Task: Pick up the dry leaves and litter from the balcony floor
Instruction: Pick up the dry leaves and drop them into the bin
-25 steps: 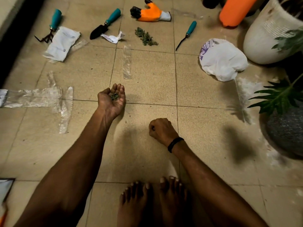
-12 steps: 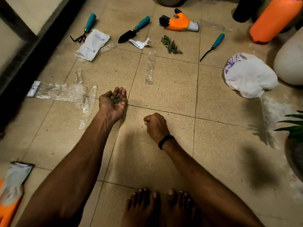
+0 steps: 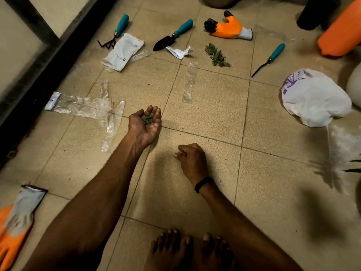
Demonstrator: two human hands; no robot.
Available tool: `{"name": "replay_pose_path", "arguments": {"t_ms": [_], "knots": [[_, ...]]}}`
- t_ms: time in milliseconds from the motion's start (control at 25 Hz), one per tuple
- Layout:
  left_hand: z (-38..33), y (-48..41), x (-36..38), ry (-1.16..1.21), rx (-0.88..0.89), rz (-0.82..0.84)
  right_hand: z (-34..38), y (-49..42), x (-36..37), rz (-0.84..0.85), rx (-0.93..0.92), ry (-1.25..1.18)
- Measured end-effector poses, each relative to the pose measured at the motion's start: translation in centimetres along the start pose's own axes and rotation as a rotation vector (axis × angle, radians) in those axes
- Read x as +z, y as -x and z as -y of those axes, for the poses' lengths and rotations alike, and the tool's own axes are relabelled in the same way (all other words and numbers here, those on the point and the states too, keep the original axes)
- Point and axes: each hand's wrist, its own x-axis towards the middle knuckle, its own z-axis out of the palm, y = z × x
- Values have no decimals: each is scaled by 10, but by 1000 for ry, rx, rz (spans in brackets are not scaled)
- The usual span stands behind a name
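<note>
Beige floor tiles covered the balcony, bordered along the left edge by a dark metal frame. At the middle of the floor the left hand lay palm up, its fingers loosely cupped around a small clump of dry leaves resting in the palm. Just nearer the person, the right hand was turned knuckles up with its fingers curled down onto a tile, thumb and forefinger close together; whether they pinched anything could not be told. A black band circled the right wrist, and bare toes showed at the bottom edge. Toward the far edge lay a larger pile of dry leaves, with a crumpled paper scrap just left of it. Around these were a teal-handled trowel, a teal-handled hand rake and a thin teal-handled tool. A white packet lay beside the rake. Clear plastic wrappers were spread to the left of the open hand, and a clear strip lay beyond it. An orange glove rested at the far edge, a second orange glove at the near left corner, and a white plastic bag near the right edge
</note>
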Motion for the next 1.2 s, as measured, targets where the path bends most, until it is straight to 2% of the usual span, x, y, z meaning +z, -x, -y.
{"name": "replay_pose_path", "arguments": {"t_ms": [200,280,440,560,640,720,800,840,920,1040,1120,1200], "knots": [[3,0,-2,2,-18,-11,-6,-5,13,-68,-31,32],[5,-1,-3,3,-26,-14,-12,-6,17,-74,-103,137],[12,-4,-4,-19,-42,-14,-18,-15,16,-218,-233,308],[18,-5,-6,-32,-56,-21,-17,-48,-3,-276,-114,301],[22,-5,-7,-42,-66,-20,-14,-70,-26,-223,54,68],[27,-7,-6,-47,-84,-17,-5,-81,-50,-159,192,-315],[34,-11,-5,-54,-103,-15,9,-83,-67,-98,195,-539],[39,-12,-3,-64,-114,-14,19,-82,-72,-50,160,-561],[51,-15,-2,-80,-150,2,39,-75,-73,36,23,-445],[65,-19,6,-98,-210,24,54,-63,-63,89,-233,-81],[69,-20,11,-88,-224,28,50,-62,-65,23,-250,-68],[69,-19,14,-68,-215,49,34,-66,-77,-84,-124,-205]]}}
